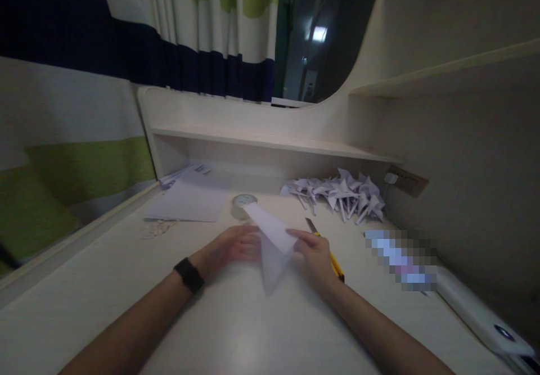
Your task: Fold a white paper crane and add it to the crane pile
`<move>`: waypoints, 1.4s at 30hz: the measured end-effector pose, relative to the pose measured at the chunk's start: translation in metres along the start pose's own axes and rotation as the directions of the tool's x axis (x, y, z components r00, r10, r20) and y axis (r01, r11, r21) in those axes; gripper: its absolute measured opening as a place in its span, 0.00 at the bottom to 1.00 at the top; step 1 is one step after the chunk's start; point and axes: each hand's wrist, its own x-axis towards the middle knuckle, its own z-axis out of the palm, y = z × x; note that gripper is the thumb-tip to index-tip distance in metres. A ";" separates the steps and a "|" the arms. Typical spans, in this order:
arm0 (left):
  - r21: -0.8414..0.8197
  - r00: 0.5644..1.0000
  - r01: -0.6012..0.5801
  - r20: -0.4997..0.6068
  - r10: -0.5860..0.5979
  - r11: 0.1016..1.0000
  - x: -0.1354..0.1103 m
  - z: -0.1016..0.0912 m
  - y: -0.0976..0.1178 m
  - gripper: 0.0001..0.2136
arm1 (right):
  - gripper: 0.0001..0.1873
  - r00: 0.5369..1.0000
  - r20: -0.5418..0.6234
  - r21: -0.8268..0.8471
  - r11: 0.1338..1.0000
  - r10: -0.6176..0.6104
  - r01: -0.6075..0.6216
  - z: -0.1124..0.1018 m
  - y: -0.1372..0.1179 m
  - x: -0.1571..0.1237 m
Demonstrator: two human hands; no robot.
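Left hand blurred at left edge of folded paper, can't tell if fingers grip, paper between the 2 hands over worktop, long axis roughly far-to-near, right hand fingers pinching its right edge.

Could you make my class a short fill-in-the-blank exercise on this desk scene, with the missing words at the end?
1. The black wristband is worn on the person's ____ side.
2. Apart from its blade, the box cutter is mostly ____ in colour.
3. Going across the picture, the roll of tape lies ____ the stack of sheets and the pinwheels.
4. The right hand pinches a folded sheet made of ____.

Missing words: left; yellow; between; paper.
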 end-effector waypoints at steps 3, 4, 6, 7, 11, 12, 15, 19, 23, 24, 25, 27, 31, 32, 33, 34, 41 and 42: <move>0.156 0.987 -0.068 -0.132 0.089 0.985 0.005 0.013 -0.013 0.20 | 0.17 0.998 0.001 -0.153 0.986 -0.063 0.062 0.004 0.000 -0.008; 0.190 0.975 -0.101 -0.175 0.135 0.977 0.006 0.015 -0.016 0.20 | 0.17 0.998 0.016 -0.184 0.981 -0.065 0.067 0.005 0.000 -0.009; 0.230 0.951 -0.154 -0.230 0.208 0.961 0.006 0.019 -0.018 0.19 | 0.17 0.997 0.071 -0.194 0.979 -0.043 0.056 0.004 -0.001 -0.011; 0.238 0.942 -0.170 -0.245 0.229 0.956 0.005 0.019 -0.017 0.18 | 0.15 0.993 0.113 -0.179 0.983 -0.025 0.045 0.004 -0.001 -0.011; 0.272 0.923 -0.193 -0.277 0.269 0.943 0.000 0.018 -0.004 0.18 | 0.17 0.965 0.261 -0.013 0.999 0.032 -0.030 0.000 -0.001 -0.009; 0.296 0.923 -0.188 -0.272 0.271 0.937 -0.002 0.018 -0.001 0.18 | 0.20 0.960 0.276 0.039 0.997 0.054 -0.067 -0.001 0.000 -0.008; 0.423 0.931 -0.143 -0.250 0.267 0.895 -0.004 0.019 0.005 0.18 | 0.28 0.935 0.318 0.132 0.970 0.155 -0.205 -0.002 0.007 -0.003; 0.641 0.908 -0.126 -0.233 0.348 0.757 0.001 0.022 -0.002 0.15 | 0.28 0.832 0.485 0.087 0.931 0.270 -0.353 0.001 0.013 -0.002; 0.700 0.923 -0.093 -0.205 0.325 0.708 0.003 0.023 -0.009 0.17 | 0.27 0.859 0.441 0.143 0.925 0.260 -0.353 0.004 0.012 -0.002; 0.692 0.940 -0.079 -0.188 0.284 0.718 0.002 0.023 -0.009 0.18 | 0.26 0.879 0.400 0.167 0.923 0.258 -0.347 0.004 0.012 -0.001; 0.684 0.956 -0.070 -0.162 0.245 0.726 0.001 0.023 -0.009 0.19 | 0.25 0.896 0.361 0.185 0.922 0.260 -0.342 0.003 0.012 0.000; 0.690 0.974 -0.067 -0.112 0.197 0.721 -0.001 0.022 -0.008 0.19 | 0.25 0.912 0.311 0.200 0.920 0.267 -0.338 0.002 0.014 0.002; 0.807 0.966 -0.079 -0.084 0.246 0.586 -0.002 0.019 -0.008 0.15 | 0.26 0.891 0.359 0.188 0.914 0.277 -0.360 -0.002 0.020 0.005; 0.832 0.964 -0.081 -0.074 0.255 0.549 -0.001 0.018 -0.009 0.15 | 0.27 0.883 0.377 0.183 0.912 0.279 -0.366 -0.002 0.021 0.005; 0.849 0.964 -0.087 -0.059 0.258 0.521 -0.001 0.017 -0.010 0.15 | 0.28 0.879 0.386 0.178 0.912 0.280 -0.369 -0.002 0.021 0.005; 0.860 0.965 -0.095 -0.045 0.259 0.501 0.000 0.016 -0.011 0.15 | 0.29 0.877 0.390 0.173 0.913 0.281 -0.370 -0.002 0.021 0.005; 0.891 0.957 -0.112 -0.022 0.289 0.441 0.002 0.017 -0.015 0.20 | 0.27 0.872 0.401 0.182 0.909 0.280 -0.376 -0.001 0.005 0.002; 0.895 0.956 -0.113 -0.020 0.291 0.432 0.001 0.018 -0.014 0.20 | 0.29 0.862 0.409 0.189 0.896 0.300 -0.402 -0.001 0.002 0.003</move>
